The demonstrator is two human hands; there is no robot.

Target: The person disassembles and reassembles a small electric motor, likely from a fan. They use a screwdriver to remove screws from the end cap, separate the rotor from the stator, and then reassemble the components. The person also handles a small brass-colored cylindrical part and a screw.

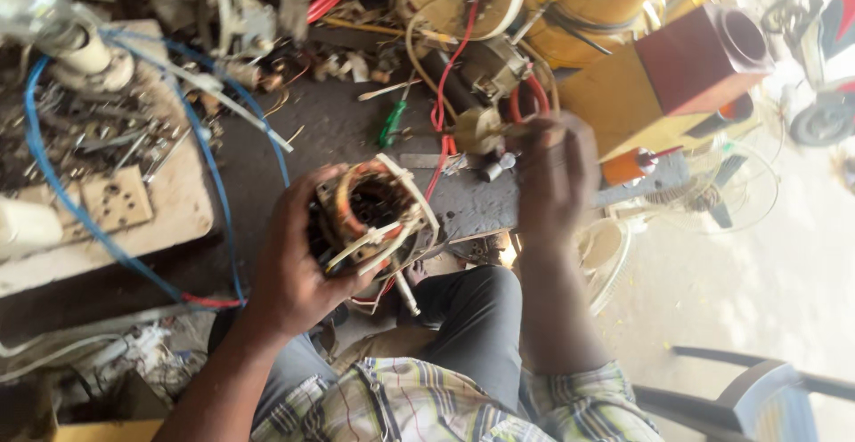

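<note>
Left hand (294,264) clamps an opened fan motor (370,219) over the lap, copper windings bared, casing off, wires loose. Right hand (552,175), blurred, closes on something small; what, I cannot tell.

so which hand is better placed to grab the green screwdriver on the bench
Right, probably. The right hand is raised beside the wiring, holding nothing that can be made out. The left hand grips the fan motor. The green screwdriver lies between them.
</note>
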